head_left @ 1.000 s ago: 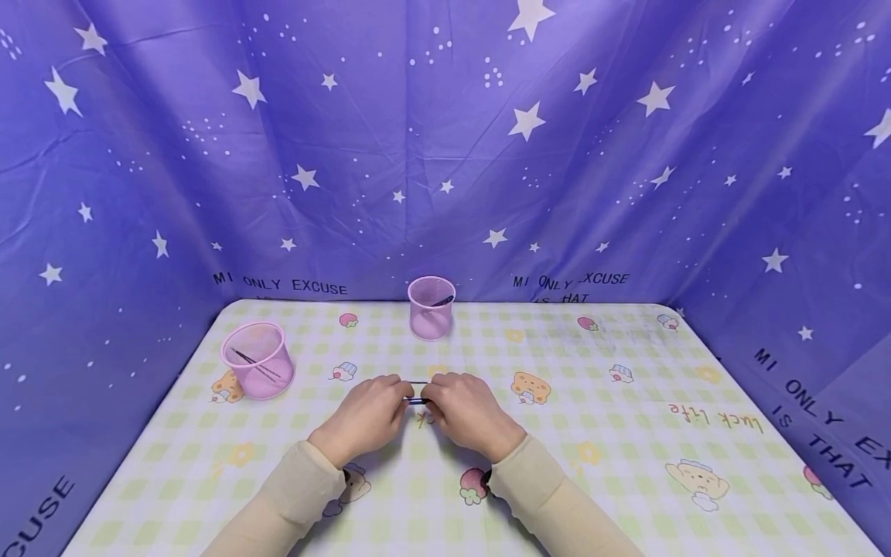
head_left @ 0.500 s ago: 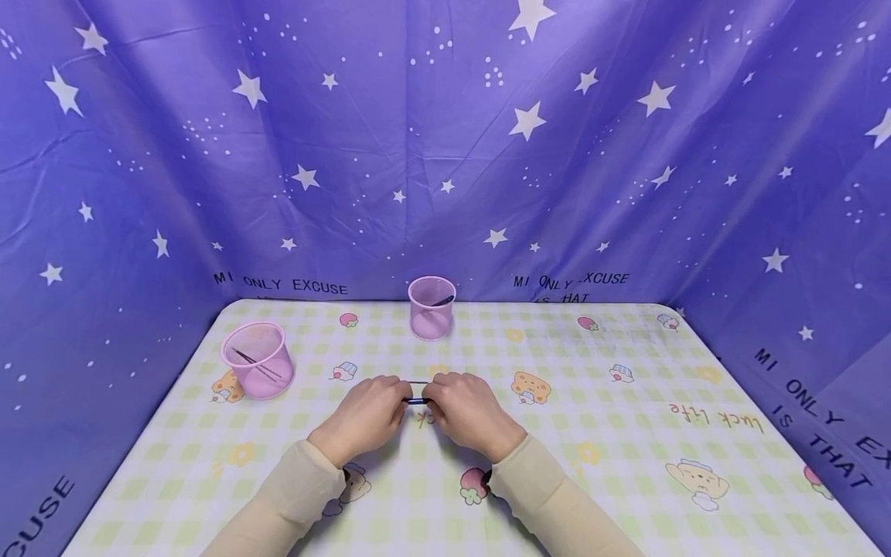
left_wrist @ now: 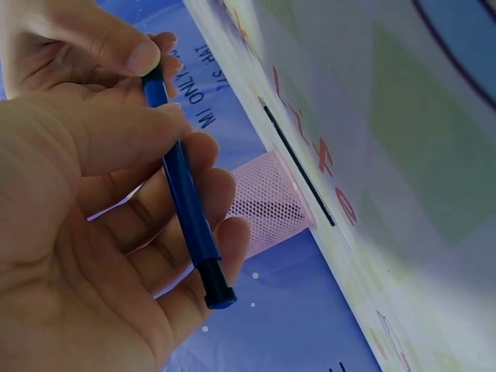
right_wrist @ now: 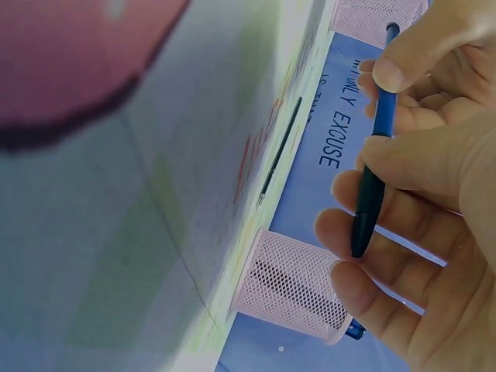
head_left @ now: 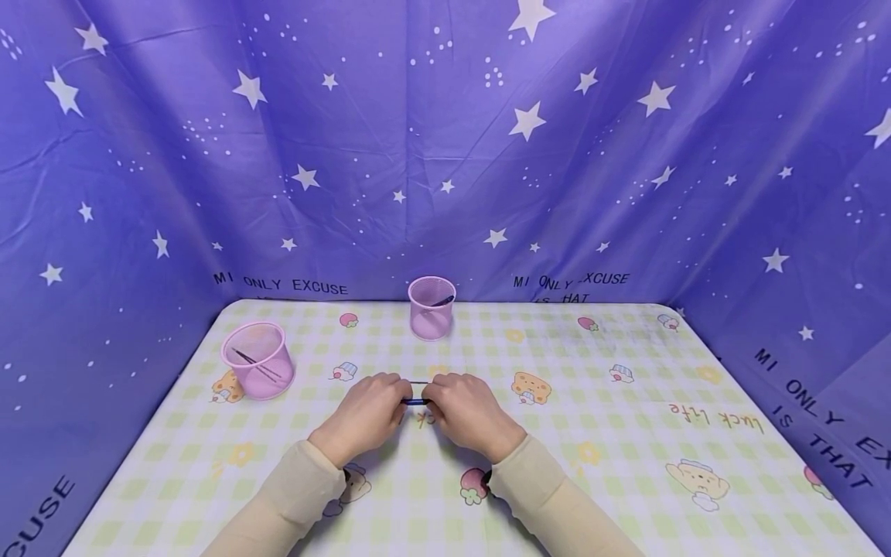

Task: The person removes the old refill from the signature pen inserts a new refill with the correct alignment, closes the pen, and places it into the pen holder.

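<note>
In the head view my left hand [head_left: 372,411] and right hand [head_left: 466,410] are close together above the middle of the table, with a pen [head_left: 415,401] spanning the small gap. My left hand pinches the pen's blue barrel [left_wrist: 186,201] between thumb and fingers. The right one grips its black front part [right_wrist: 370,194], thumb on top. Both ends of the pen show in the wrist views. Beyond the hands a thin dark pen refill [left_wrist: 298,167] lies on the tablecloth, its ends hidden by my fingers in the head view.
A pink mesh pen holder [head_left: 267,375] on the left contains thin dark sticks like refills. Another pink mesh pen holder [head_left: 431,323] stands at the back centre with a dark blue pen inside. A purple star-patterned curtain [head_left: 445,155] encloses the checked tablecloth [head_left: 612,495] on its far sides.
My hands stay in nearly the same place. The stretch of pen between them looks slightly turned, its pale highlight gone. The pen holders and refill have not moved.
</note>
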`<state>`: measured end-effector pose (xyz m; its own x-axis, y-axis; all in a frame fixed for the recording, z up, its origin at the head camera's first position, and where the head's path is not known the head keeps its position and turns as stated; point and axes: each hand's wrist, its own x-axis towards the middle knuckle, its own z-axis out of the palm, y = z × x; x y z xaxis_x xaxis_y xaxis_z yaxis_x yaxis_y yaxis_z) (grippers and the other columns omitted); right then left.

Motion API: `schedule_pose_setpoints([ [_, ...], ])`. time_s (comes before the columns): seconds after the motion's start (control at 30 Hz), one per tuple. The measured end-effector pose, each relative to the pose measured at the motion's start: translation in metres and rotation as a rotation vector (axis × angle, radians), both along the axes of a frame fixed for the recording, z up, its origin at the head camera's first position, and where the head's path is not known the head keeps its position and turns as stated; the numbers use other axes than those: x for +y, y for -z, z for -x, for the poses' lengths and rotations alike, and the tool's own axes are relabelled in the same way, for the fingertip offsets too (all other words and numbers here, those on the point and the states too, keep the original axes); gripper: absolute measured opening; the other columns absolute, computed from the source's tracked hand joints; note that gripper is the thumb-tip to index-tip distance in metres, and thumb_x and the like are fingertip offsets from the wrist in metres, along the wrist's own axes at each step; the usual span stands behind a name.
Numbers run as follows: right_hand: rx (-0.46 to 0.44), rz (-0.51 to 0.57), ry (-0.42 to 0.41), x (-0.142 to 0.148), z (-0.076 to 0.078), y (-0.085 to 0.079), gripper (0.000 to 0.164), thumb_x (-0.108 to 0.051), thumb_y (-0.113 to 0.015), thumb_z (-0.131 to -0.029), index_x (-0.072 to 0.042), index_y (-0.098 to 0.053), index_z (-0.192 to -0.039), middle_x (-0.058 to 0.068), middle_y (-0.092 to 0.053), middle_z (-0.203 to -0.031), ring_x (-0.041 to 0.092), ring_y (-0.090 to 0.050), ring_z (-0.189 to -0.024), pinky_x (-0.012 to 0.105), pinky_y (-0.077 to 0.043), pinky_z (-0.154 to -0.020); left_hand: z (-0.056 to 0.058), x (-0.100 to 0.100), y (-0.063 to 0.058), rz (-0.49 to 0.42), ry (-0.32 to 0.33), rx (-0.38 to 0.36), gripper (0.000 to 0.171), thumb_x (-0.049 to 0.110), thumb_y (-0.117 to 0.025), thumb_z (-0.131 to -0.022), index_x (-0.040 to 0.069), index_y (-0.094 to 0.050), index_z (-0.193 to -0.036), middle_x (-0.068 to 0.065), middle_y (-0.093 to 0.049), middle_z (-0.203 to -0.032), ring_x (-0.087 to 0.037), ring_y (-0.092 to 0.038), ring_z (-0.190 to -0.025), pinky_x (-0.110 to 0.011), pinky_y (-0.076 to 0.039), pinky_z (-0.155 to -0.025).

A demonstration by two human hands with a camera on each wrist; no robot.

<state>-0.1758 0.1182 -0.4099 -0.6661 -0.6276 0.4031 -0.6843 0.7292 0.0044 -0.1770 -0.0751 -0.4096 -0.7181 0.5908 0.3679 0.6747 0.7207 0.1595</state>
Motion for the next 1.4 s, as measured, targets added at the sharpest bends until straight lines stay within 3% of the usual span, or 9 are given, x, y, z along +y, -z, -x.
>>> schedule_pose_setpoints([
  [0.33, 0.0, 0.001, -0.007, -0.0006, 0.0, 0.0007, 0.011, -0.01, -0.069, -0.079, -0.019, -0.064, -0.079, -0.009, -0.055, -0.072, 0.011, -0.055, -0.065, 0.03, -0.044, -0.057, 0.0007, 0.0002, 0.0015, -0.027, 0.0, 0.005, 0.013, 0.004, -0.072, -0.077, 0.013, -0.062, -0.078, 0.007, -0.051, -0.071, -0.011, -0.049, -0.064, -0.029, -0.043, -0.06],
  [0.7, -0.018, -0.006, -0.011, -0.001, -0.0004, 0.0004, 0.009, -0.011, -0.07, -0.08, -0.018, -0.065, -0.082, -0.008, -0.056, -0.072, 0.012, -0.056, -0.065, 0.031, -0.045, -0.058, 0.0016, 0.0007, 0.003, -0.063, -0.01, 0.062, 0.02, 0.001, -0.075, -0.072, 0.014, -0.06, -0.073, 0.006, -0.051, -0.069, -0.012, -0.05, -0.062, -0.03, -0.043, -0.059],
  [1.13, 0.007, -0.011, -0.006, -0.0004, -0.0007, -0.0009, 0.009, -0.01, -0.069, -0.08, -0.017, -0.065, -0.081, -0.007, -0.056, -0.073, 0.013, -0.057, -0.065, 0.031, -0.045, -0.058, -0.0006, 0.0013, 0.0029, -0.048, -0.002, 0.008, 0.009, 0.009, -0.07, -0.079, 0.012, -0.065, -0.085, 0.007, -0.05, -0.072, -0.009, -0.048, -0.062, -0.027, -0.041, -0.057],
  [1.23, 0.013, -0.007, -0.007, -0.0002, -0.0008, -0.0009, 0.009, -0.01, -0.069, -0.08, -0.018, -0.064, -0.08, -0.008, -0.056, -0.072, 0.013, -0.056, -0.065, 0.031, -0.045, -0.058, -0.0009, 0.0018, 0.0035, -0.044, 0.003, -0.003, 0.004, 0.009, -0.066, -0.083, 0.012, -0.064, -0.083, 0.007, -0.047, -0.069, -0.009, -0.045, -0.059, -0.026, -0.039, -0.054],
  [1.4, 0.015, -0.005, -0.006, -0.0001, -0.0006, -0.0007, 0.009, -0.011, -0.07, -0.08, -0.018, -0.064, -0.08, -0.008, -0.055, -0.073, 0.012, -0.056, -0.065, 0.031, -0.045, -0.058, -0.0012, 0.0014, 0.0043, -0.023, -0.015, -0.01, 0.01, 0.007, -0.063, -0.084, 0.014, -0.062, -0.077, 0.007, -0.046, -0.066, -0.009, -0.044, -0.056, -0.026, -0.037, -0.053],
])
